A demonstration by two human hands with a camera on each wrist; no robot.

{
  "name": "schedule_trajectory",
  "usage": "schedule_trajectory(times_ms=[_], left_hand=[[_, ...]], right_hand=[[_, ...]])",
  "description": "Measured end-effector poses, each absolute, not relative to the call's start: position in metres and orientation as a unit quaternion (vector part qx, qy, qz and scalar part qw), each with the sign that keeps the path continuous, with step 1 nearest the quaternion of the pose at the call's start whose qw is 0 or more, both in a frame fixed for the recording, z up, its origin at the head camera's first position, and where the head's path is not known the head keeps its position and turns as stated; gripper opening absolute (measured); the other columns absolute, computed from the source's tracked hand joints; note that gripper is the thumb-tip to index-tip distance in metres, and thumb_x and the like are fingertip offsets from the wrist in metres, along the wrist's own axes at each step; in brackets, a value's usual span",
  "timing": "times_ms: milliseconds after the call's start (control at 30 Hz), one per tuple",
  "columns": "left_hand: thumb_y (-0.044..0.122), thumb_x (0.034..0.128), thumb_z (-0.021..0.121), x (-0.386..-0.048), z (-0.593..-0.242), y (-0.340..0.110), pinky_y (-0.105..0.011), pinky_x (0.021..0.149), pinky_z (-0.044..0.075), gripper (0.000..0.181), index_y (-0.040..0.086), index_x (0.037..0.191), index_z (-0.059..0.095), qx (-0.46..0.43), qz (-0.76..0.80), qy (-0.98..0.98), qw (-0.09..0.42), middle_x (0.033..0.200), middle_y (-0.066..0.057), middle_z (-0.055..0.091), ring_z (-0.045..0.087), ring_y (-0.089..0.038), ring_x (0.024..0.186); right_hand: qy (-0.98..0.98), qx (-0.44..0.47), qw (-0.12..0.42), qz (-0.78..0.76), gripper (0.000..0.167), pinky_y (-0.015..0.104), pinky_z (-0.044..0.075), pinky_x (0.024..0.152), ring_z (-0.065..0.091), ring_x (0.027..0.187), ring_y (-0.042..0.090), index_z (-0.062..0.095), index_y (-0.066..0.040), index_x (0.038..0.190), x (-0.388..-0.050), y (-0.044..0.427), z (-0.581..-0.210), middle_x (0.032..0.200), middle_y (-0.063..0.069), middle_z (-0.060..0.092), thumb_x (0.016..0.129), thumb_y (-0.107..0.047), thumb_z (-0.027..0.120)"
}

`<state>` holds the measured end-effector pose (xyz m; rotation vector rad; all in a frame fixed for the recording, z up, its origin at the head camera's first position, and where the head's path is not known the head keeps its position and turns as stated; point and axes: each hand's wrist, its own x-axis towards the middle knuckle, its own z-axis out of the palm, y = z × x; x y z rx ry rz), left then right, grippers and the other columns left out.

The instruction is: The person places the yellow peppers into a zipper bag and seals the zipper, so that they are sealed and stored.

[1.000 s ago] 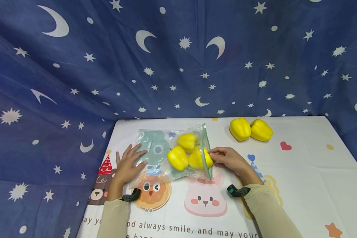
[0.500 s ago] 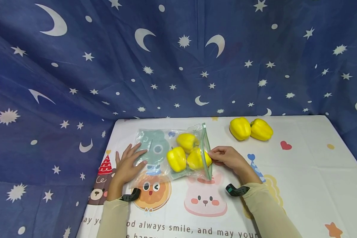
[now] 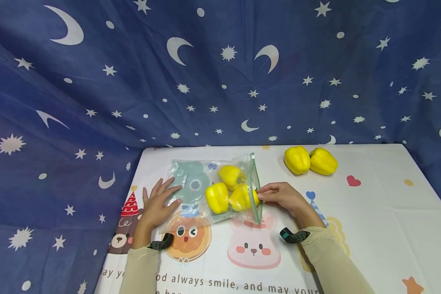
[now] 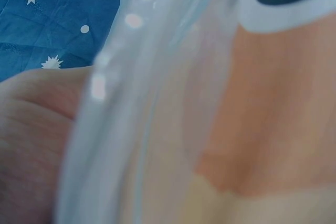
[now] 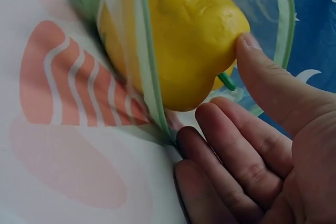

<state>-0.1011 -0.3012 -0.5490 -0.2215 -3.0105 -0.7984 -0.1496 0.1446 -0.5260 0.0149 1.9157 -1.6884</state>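
A clear zip bag (image 3: 212,179) with a green-edged mouth lies flat on the table, its mouth facing right. Two yellow bell peppers (image 3: 230,176) (image 3: 217,198) are inside it. A third yellow bell pepper (image 3: 242,198) sits at the mouth; the right wrist view shows this pepper (image 5: 197,40) between the green edges, green stem outward. My right hand (image 3: 283,199) touches it with the thumb tip, the other fingers (image 5: 236,150) nearly straight beneath. Spread fingers of my left hand (image 3: 161,205) rest on the bag's closed end. The left wrist view shows mostly blurred plastic (image 4: 121,129).
Two more yellow bell peppers (image 3: 297,160) (image 3: 323,161) lie side by side at the back right. A printed white cloth (image 3: 375,228) covers the table. Behind and to the left hangs a dark blue curtain (image 3: 206,110) with stars and moons.
The pepper at the mouth has shifted slightly left, farther into the bag, and the front pepper inside has turned and shifted a little. The left hand stays where it was.
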Motion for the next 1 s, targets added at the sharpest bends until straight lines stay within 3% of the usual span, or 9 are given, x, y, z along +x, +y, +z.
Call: schedule_trajectory(times_ms=[567, 1000], left_hand=[[0.045, 0.0932, 0.070, -0.101, -0.548, -0.301, -0.077, 0.115, -0.011, 0.048, 0.032, 0.138, 0.064, -0.065, -0.252, -0.966, 0.009, 0.165, -0.001, 0.038, 0.014, -0.037, 0.158], [0.045, 0.0938, 0.068, -0.101, -0.551, -0.301, -0.077, 0.115, -0.011, 0.048, 0.032, 0.140, 0.063, -0.067, -0.250, -0.966, 0.010, 0.165, -0.001, 0.037, 0.014, -0.037, 0.158]], right_hand=[[0.834, -0.008, 0.236, -0.499, 0.037, 0.025, 0.047, 0.063, 0.056, 0.068, 0.016, 0.076, -0.010, 0.094, -0.153, 0.128, -0.516, 0.072, 0.005, 0.071, 0.078, -0.041, 0.089], [0.893, -0.064, 0.188, -0.404, 0.029, 0.027, 0.041, 0.064, 0.055, 0.068, 0.014, 0.074, -0.014, 0.082, -0.152, 0.116, -0.513, 0.066, -0.006, 0.066, 0.079, -0.041, 0.084]])
